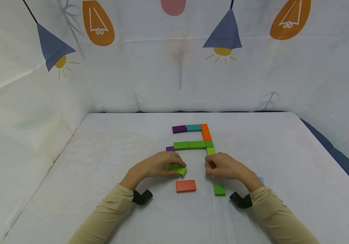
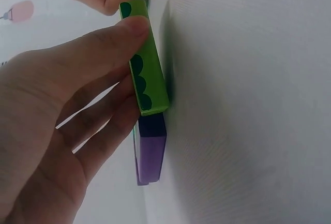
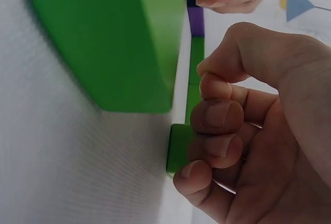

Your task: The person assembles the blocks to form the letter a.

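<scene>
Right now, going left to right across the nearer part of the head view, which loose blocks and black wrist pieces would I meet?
Left black wrist piece → red block → small green block → right black wrist piece → light blue piece, partly hidden.

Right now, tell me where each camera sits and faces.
Head: worn on the head, facing forward and down at the table; left hand, right hand and sleeves show.
Left wrist: worn there, facing the lime block the left hand pinches; part of the right hand shows.
Right wrist: worn there, facing the right hand's curled fingers and a green block; part of the left hand shows.
Shared: both wrist views show the lime block.
</scene>
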`<state>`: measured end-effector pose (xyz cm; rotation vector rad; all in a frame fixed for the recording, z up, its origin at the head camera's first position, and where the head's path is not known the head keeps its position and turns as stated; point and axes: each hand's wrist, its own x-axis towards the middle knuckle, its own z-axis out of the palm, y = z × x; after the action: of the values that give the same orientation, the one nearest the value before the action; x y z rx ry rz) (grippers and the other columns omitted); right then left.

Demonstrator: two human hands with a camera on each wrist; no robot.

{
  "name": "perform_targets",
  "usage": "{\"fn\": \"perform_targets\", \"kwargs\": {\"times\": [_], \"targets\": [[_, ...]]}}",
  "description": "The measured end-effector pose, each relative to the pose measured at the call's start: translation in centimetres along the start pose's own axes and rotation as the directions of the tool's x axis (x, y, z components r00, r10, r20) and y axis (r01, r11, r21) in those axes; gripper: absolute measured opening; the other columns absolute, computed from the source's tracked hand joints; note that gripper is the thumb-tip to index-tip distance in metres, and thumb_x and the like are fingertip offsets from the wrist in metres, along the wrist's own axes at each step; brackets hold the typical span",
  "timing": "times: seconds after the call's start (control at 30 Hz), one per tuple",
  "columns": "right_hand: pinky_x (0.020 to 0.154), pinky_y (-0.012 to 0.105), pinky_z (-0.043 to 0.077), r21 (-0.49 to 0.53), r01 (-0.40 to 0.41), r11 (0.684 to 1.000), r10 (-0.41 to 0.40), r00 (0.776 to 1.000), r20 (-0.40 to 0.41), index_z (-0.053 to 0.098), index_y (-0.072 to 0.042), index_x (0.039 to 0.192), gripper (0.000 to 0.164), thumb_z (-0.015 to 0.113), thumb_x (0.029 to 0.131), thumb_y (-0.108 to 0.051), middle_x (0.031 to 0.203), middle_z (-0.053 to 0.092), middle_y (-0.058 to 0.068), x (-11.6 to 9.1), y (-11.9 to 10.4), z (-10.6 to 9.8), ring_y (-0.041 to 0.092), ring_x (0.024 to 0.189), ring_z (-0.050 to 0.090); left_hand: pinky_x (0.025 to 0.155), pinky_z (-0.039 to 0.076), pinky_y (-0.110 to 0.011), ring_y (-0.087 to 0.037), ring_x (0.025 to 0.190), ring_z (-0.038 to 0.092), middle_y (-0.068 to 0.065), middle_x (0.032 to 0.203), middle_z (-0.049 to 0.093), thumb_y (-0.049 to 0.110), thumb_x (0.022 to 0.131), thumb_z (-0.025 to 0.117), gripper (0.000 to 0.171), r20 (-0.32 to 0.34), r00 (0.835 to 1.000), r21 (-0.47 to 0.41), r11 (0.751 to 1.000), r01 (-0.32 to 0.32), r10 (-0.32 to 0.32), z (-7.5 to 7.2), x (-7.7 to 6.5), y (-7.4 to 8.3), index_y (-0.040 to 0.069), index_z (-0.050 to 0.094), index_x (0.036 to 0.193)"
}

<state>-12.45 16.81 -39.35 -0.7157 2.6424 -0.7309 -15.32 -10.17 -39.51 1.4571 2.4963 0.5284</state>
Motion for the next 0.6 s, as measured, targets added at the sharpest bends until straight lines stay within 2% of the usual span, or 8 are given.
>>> {"fn": "perform_targets", "kwargs": {"times": [0.23,0.6], "targets": [[0.052,0.018,0.029,-0.016,0.02,1.0,-0.019,1.0,0.012,0.052,-0.019,0.07,0.017,0.057,0.083,-0.01,0.058,0.038,-0.01,0.21,-0.12,0.29,0.004,0.055,0.04,0.092,0.048,-0.024,-0.007,0.101,0.059,0.007,0.108,0.066,0.025,0.083,0.073,0.031,-0.022,1.0,0.039,0.999,0.004,-0.003,0.07,-0.06,-0.01,0.018,0.068,0.113],[0.051,0.019,0.031,-0.032,0.048,0.998,-0.047,0.998,0.034,0.052,-0.021,0.071,0.016,0.057,0.085,-0.014,0.057,0.038,-0.011,0.29,-0.92,0.99,0.003,0.053,0.041,0.093,0.048,-0.025,-0.007,0.102,0.059,0.007,0.109,0.067,0.024,0.082,0.074,0.031,-0.017,1.0,0.05,0.998,0.023,-0.022,0.02,-0.11,-0.08,0.019,0.068,0.112]]}}
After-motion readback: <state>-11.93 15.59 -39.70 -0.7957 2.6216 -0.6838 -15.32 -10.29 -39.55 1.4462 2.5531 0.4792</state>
